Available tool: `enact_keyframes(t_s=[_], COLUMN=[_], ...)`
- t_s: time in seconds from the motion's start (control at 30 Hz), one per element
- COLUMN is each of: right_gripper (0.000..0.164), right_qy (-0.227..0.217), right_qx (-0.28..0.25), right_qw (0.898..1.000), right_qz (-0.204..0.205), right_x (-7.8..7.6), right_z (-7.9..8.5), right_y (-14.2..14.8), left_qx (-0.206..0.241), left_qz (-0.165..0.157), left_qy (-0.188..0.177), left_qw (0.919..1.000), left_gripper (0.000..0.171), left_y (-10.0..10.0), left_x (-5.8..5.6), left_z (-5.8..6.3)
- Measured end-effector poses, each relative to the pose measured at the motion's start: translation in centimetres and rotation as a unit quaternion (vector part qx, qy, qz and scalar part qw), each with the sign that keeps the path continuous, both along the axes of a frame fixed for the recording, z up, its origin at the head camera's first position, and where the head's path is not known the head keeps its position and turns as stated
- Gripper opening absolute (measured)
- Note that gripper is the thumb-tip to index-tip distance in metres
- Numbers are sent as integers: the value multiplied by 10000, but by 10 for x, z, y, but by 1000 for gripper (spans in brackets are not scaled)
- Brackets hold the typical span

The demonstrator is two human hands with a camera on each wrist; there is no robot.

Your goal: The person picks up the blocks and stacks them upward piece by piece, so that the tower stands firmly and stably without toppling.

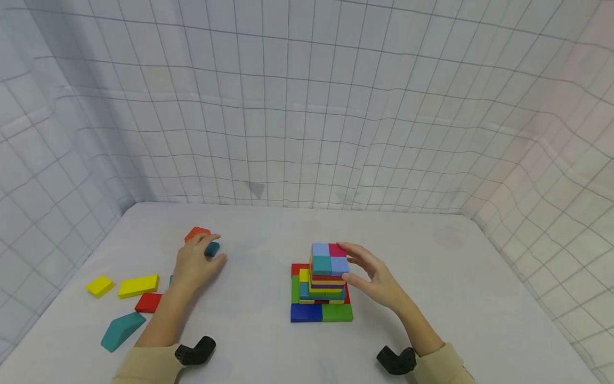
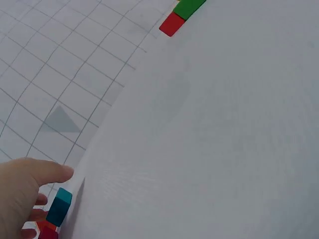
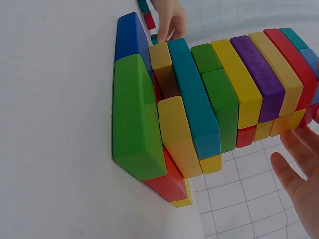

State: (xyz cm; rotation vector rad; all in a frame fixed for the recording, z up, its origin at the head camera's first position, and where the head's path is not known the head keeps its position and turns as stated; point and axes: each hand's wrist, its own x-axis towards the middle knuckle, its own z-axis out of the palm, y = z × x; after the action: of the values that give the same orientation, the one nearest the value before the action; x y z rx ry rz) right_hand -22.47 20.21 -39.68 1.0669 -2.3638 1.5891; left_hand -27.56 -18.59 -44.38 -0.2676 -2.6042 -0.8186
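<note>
A many-coloured stack of wooden blocks (image 1: 328, 281) stands on the table, with a light blue, crimson and teal top. My right hand (image 1: 376, 277) is at its upper right side, thumb and index finger spread and fingertips at the blocks; the right wrist view shows the fingers (image 3: 299, 154) by the upper layers, not wrapped round them. On the left, my left hand (image 1: 194, 264) reaches over a small teal block (image 1: 211, 249), thumb and index apart. In the left wrist view that teal block (image 2: 60, 206) lies beside the fingers, with no clear grip on it.
An orange block (image 1: 196, 232) lies just beyond my left hand. Nearer the left edge are two yellow blocks (image 1: 138, 286), a red block (image 1: 148, 302) and a larger teal block (image 1: 122, 330). White gridded curtains (image 1: 307, 106) surround the table (image 1: 249, 330).
</note>
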Motion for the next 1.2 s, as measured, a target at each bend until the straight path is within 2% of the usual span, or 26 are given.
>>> enact_keyframes(t_s=[0.13, 0.27, 0.33, 0.43, 0.57, 0.73, 0.87, 1.0, 1.1, 1.2], right_gripper=[58, 56, 56, 56, 56, 55, 55, 57, 58, 58], right_qy=[-14, -87, -116, -49, 45, -53, -74, -91, -103, -83], right_qx=[-16, -19, -29, -32, -8, 17, 14, 7, 16, -3], right_qw=[10000, 9999, 9999, 9999, 9999, 10000, 10000, 10000, 9999, 9999], right_qz=[11, 54, 84, 130, 92, 13, 19, 37, 60, 93], right_x=[0, -1, -2, -3, 1, 10, 10, 2, -1, -1], right_z=[1, 0, -1, -2, 2, 15, 15, 4, -1, -1], right_y=[-1, 0, 0, 0, -3, -7, -6, -2, 0, 1], left_qx=[-216, -329, -356, -201, 482, 1127, 1347, 1645, 1692, 1655], left_qz=[285, 409, 396, 213, -297, -1062, -1802, -2528, -2947, -3243], left_qy=[-114, -131, -124, -189, -113, 369, 622, 591, 484, 300], left_qw=[9993, 9985, 9985, 9994, 9983, 9872, 9724, 9516, 9392, 9309], left_gripper=[40, 37, 34, 31, 29, 30, 28, 26, 27, 27], left_y=[-6, -7, -8, -5, 11, 50, 85, 114, 131, 144], left_x=[1, 3, 3, 3, 4, 8, 11, 15, 18, 19], left_z=[-2, -3, -3, -2, 5, 28, 49, 67, 74, 78])
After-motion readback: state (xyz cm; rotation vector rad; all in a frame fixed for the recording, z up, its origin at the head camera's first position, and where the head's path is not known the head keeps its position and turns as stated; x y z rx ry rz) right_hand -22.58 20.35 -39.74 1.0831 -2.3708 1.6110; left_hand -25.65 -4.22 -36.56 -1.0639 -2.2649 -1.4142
